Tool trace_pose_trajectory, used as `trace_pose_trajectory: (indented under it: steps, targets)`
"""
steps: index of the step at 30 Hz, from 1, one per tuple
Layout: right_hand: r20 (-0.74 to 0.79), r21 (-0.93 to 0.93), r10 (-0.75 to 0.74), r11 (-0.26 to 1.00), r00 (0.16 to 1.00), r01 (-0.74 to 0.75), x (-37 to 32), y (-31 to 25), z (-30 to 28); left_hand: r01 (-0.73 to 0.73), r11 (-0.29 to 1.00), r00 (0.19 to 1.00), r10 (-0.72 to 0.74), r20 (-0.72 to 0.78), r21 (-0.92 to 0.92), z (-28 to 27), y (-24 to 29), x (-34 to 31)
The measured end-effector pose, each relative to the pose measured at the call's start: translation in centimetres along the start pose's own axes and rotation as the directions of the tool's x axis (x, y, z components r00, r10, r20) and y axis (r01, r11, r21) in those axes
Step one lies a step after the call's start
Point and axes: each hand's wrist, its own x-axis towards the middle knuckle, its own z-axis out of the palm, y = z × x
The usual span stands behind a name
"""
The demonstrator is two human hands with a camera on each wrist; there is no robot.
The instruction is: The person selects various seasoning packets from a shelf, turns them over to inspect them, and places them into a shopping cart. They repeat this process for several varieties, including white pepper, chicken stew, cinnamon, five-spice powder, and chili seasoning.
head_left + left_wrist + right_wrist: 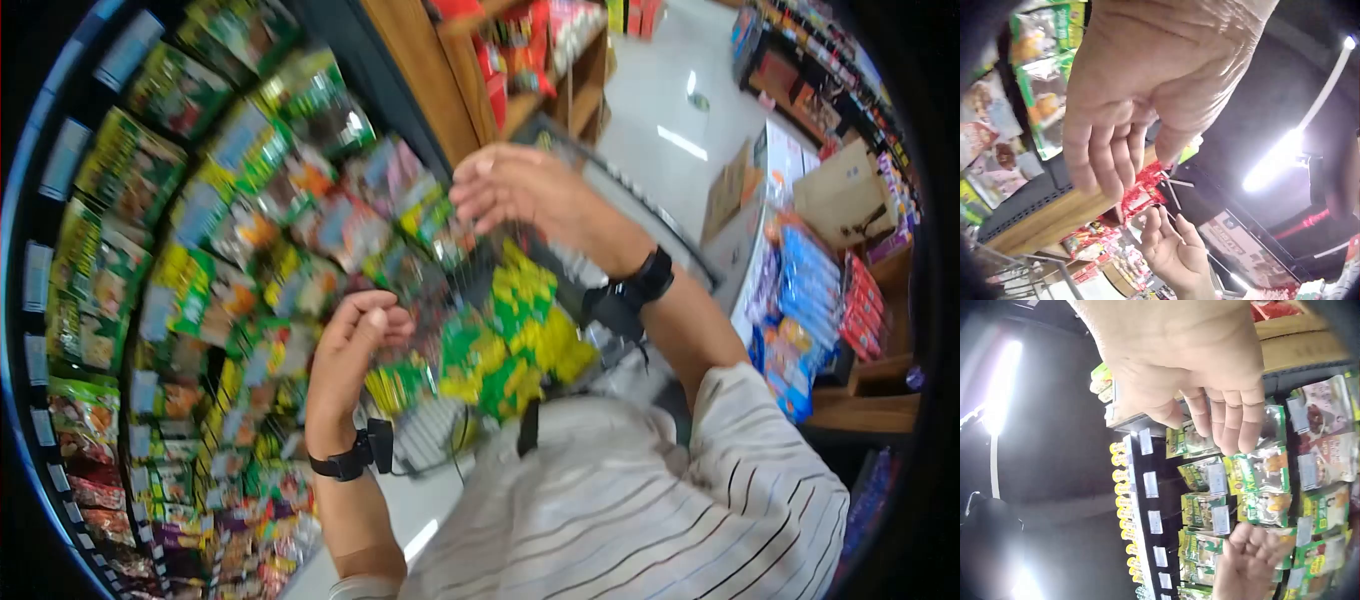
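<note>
My left hand (350, 350) is held up before the hanging snack packets (250, 230), its fingers loosely bent and nothing in them. Farther right, my right hand (540, 195) is raised with relaxed fingers, also without anything in its grasp. Below and between the two hands lies a heap of green and yellow packets (520, 330), above a wire basket (440, 425). In the left wrist view the fingers (1110, 156) hang gently curved. The right wrist view has the fingers (1232, 425) overlapping green packets (1263, 469) on the rack.
Rows of packets with price tags (60, 160) fill the rack at left. Wooden shelves (480, 60) with red packs stand ahead. To the right are blue packs (805, 270) and a cardboard box (845, 195). A tiled floor (680, 110) stretches beyond.
</note>
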Motion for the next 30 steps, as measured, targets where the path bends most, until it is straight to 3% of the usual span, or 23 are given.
trace_pose_trajectory:
  steps: [2,5,8,10,14,17,22,25,26,29,30]
  targets:
    - [-0.08,-0.036,0.061,0.997,0.995,-0.064,-1.9,2.9,-2.3,0.149,0.988,0.987,-0.152,0.051,0.044,0.2,-5.1,-3.9]
    - [-0.2,-0.086,0.134,0.984,0.971,-0.154,-4.3,5.9,-4.9,0.268,0.94,0.948,-0.296,-0.117,-0.209,-0.1,-10.5,-9.0]
    - [-0.259,-0.156,0.171,0.964,0.951,-0.215,-4.7,8.6,-6.7,0.305,0.924,0.877,-0.366,-0.31,-0.23,-0.9,-13.5,-11.9]
    - [-0.295,-0.226,0.203,0.935,0.934,-0.274,-4.6,10.9,-7.6,0.334,0.914,0.833,-0.401,-0.381,-0.231,-0.8,-14.0,-12.6]
    - [-0.23,-0.287,0.369,0.859,0.901,-0.425,-3.5,16.0,-9.5,0.341,0.914,0.855,-0.399,-0.332,-0.22,0.0,-12.9,-11.7]
    - [-0.209,-0.409,0.486,0.745,0.849,-0.527,-2.8,19.9,-10.7,0.362,0.917,0.867,-0.397,-0.302,-0.167,0.6,-12.6,-10.9]
    - [-0.251,-0.601,0.614,0.507,0.748,-0.618,-2.4,28.1,-12.9,0.432,0.89,0.822,-0.455,-0.344,-0.146,1.3,-14.1,-11.7]
    - [-0.129,-0.923,0.581,0.225,0.804,-0.311,-2.8,33.3,-14.3,0.493,0.852,0.766,-0.52,-0.377,-0.173,2.0,-14.0,-12.2]
    - [-0.05,-0.974,0.652,0.136,0.756,-0.182,-2.7,35.6,-15.0,0.492,0.851,0.758,-0.524,-0.39,-0.187,2.2,-14.0,-12.3]
    - [-0.024,-1.0,0.675,-0.02,0.738,-0.014,-4.8,42.4,-16.3,0.515,0.83,0.731,-0.555,-0.398,-0.213,2.4,-14.2,-12.5]
    - [-0.112,-0.989,0.801,-0.148,0.588,0.013,-4.3,42.6,-15.3,0.535,0.817,0.714,-0.573,-0.403,-0.214,2.5,-14.0,-12.4]
